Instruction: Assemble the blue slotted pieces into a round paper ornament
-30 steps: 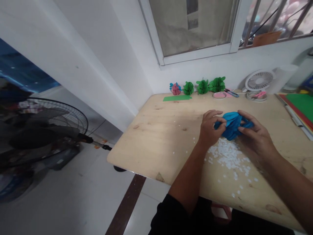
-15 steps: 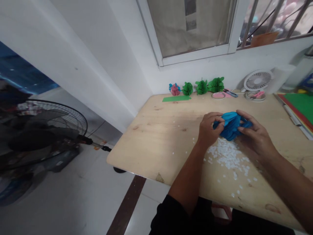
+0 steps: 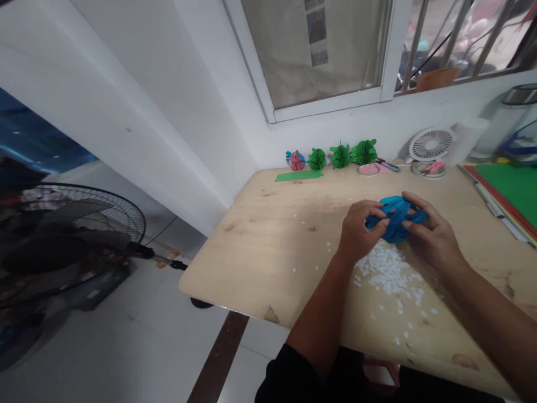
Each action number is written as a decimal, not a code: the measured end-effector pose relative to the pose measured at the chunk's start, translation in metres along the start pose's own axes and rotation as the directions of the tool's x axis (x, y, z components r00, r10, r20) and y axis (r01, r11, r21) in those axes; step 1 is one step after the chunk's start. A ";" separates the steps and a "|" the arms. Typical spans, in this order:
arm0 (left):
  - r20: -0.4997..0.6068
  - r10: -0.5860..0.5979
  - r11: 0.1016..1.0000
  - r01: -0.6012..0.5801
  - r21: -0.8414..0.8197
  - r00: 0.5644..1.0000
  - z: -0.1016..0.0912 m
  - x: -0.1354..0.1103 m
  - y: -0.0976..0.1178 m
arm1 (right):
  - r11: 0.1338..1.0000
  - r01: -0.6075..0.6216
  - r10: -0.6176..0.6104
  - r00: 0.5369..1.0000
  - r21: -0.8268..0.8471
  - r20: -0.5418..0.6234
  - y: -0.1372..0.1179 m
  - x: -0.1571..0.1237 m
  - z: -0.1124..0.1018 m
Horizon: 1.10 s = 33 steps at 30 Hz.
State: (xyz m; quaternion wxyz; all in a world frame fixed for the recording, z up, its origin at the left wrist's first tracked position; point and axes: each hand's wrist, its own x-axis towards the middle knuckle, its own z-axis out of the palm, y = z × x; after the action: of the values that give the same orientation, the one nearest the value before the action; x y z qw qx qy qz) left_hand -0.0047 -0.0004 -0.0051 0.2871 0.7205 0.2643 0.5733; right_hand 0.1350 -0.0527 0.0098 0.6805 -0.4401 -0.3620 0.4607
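Note:
Between my two hands is a blue paper craft piece [image 3: 396, 215] with several curved, layered flaps, held just above the table. My left hand [image 3: 364, 226] pinches its left side between thumb and fingers. On the other side, my right hand [image 3: 434, 232] grips the right edge, thumb below and fingers over the top. Beneath the hands lies a scatter of small white paper bits [image 3: 390, 271] on the wooden table [image 3: 260, 252].
Along the wall stand a pink-and-blue paper ball [image 3: 296, 160] and several green paper balls [image 3: 340, 156], with a green strip [image 3: 298, 176] before them. Farther right are a tape roll [image 3: 368, 169], a cutter [image 3: 388, 164], a small white fan [image 3: 432, 144] and coloured sheets [image 3: 509, 187]. A floor fan [image 3: 84, 235] stands left.
The blue paper piece has been turned and spread a little, showing gaps between its flaps. Both hands keep their hold. The camera view has tilted slightly.

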 end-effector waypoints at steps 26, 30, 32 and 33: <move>0.130 0.023 0.996 -0.034 0.082 0.991 0.011 -0.009 -0.009 | 0.992 -0.060 0.062 0.998 0.109 -0.013 -0.009 -0.001 0.004; 0.150 0.133 0.959 -0.165 0.230 0.980 0.015 -0.011 -0.006 | 0.995 -0.045 0.044 0.999 0.092 0.019 -0.002 0.002 -0.001; 0.141 0.133 0.943 -0.169 0.287 0.981 0.017 -0.013 -0.004 | 0.994 -0.044 0.042 0.999 0.101 0.022 -0.001 0.003 -0.002; 0.136 0.138 0.933 -0.175 0.314 0.981 0.018 -0.014 -0.003 | 0.993 -0.042 0.040 0.999 0.109 0.017 -0.001 0.003 -0.002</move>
State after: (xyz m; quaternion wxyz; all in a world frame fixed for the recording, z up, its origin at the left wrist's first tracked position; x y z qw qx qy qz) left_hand 0.0104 -0.0101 -0.0199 0.1321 0.8075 0.2802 0.5020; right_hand 0.1377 -0.0506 0.0102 0.6911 -0.4061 -0.3322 0.4970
